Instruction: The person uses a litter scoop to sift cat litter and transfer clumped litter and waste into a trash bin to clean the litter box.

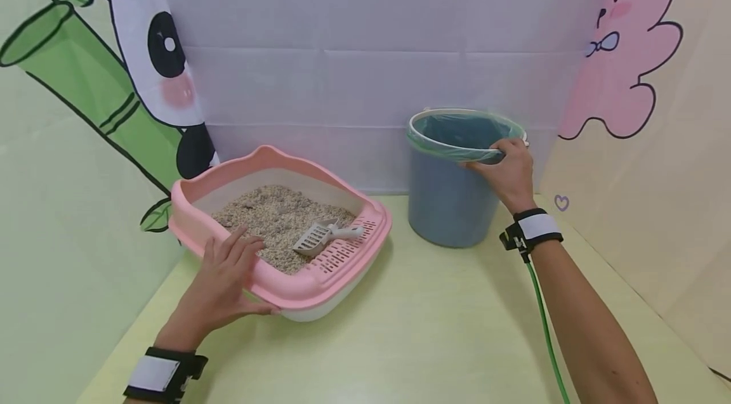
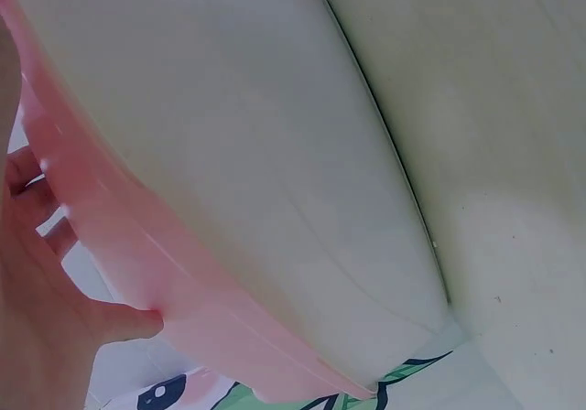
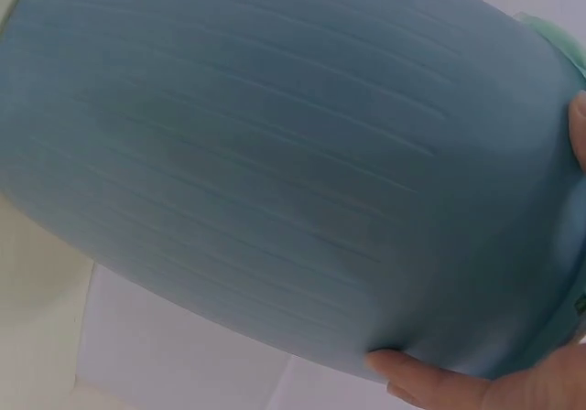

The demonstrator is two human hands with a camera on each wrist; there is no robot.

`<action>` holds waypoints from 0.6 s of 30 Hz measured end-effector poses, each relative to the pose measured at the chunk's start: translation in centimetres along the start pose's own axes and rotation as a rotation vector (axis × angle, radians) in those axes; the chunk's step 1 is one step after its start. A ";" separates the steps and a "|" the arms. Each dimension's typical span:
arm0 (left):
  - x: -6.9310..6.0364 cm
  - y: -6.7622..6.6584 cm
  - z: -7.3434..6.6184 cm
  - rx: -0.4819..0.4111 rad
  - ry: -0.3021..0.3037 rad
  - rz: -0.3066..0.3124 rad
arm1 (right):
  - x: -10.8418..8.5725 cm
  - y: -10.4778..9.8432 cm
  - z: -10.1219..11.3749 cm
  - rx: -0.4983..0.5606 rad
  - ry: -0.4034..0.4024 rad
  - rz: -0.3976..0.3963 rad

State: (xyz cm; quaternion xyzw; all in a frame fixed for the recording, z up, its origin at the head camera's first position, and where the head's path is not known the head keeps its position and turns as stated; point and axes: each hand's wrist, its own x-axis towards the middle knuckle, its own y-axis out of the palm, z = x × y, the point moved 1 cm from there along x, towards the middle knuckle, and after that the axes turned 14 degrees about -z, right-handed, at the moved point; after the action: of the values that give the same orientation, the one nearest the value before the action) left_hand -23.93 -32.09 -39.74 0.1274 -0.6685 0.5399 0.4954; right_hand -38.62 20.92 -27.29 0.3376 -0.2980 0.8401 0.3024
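A pink-rimmed white litter box [image 1: 268,280] stands on the left, filled with sandy litter [image 1: 268,214]. A grey slotted litter scoop [image 1: 320,236] lies across the litter and the box's perforated pink ledge. My left hand [image 1: 223,283] grips the box's near left rim, fingers over the top and thumb on the outside; in the left wrist view the thumb presses the pink rim [image 2: 183,273]. To the right stands a blue trash bin [image 1: 451,201] lined with a thin green bag [image 1: 451,128]. My right hand [image 1: 508,169] holds the bin's near right rim.
Both containers stand on a pale yellow-green table [image 1: 411,328] against a light lilac backdrop [image 1: 342,74] with printed cartoon animals on both sides. A green cable [image 1: 548,328] runs down from the right wrist strap [image 1: 537,229].
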 end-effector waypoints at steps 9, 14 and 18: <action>-0.2 -0.8 -1.2 0.008 -0.085 0.081 | -0.4 3.6 3.1 0.047 -0.037 0.064; 0.2 -1.0 -2.0 0.012 -0.052 0.082 | -0.7 4.0 4.8 0.027 -0.046 0.138; 1.7 -1.0 -3.6 -0.050 -0.011 0.108 | -1.9 1.6 7.4 -0.032 -0.071 0.134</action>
State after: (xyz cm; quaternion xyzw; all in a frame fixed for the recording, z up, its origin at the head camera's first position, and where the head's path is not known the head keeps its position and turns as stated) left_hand -22.18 -28.78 -38.08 0.0817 -0.6905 0.5483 0.4646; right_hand -35.76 14.11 -24.79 0.3416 -0.3438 0.8412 0.2398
